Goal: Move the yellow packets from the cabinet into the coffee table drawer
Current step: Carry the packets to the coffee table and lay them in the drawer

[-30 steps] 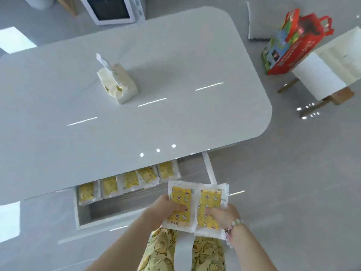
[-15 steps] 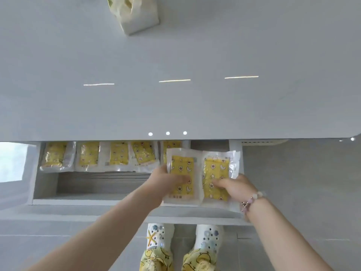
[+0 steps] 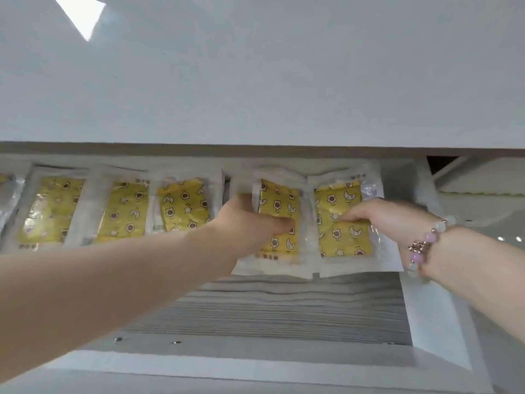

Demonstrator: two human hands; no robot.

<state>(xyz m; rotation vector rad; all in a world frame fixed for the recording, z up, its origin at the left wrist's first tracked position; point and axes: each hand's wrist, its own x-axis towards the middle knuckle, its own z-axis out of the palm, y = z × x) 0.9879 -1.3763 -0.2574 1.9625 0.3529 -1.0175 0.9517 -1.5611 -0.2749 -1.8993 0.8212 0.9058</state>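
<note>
Your left hand [image 3: 250, 223] is inside the open white coffee table drawer [image 3: 431, 308] and grips the left packet [image 3: 279, 211], a flat clear-plastic pouch with a yellow star-and-moon printed sheet inside. The thumb is laid across its face and the other fingers are tucked behind it, out of view. Your right hand [image 3: 389, 223] holds the right packet [image 3: 341, 240], a matching yellow pouch, in the same way: thumb pressed over the print, remaining fingers hidden beneath. The two packets sit side by side with their long edges touching, at the drawer's back right corner. Their near edges are lifted above the grey wood-grain drawer floor [image 3: 284, 308]; you cannot tell whether their far edges rest on anything. Along the drawer's back edge, to the left of your left hand, lies a row of stored packets [image 3: 125, 214] of the same kind, flat and edge to edge, and the nearest is just beside your knuckles. The glossy white table top [image 3: 255, 81] overhangs the drawer's back edge. A bracelet of pale and pink beads [image 3: 426, 243] circles your right wrist.
</note>
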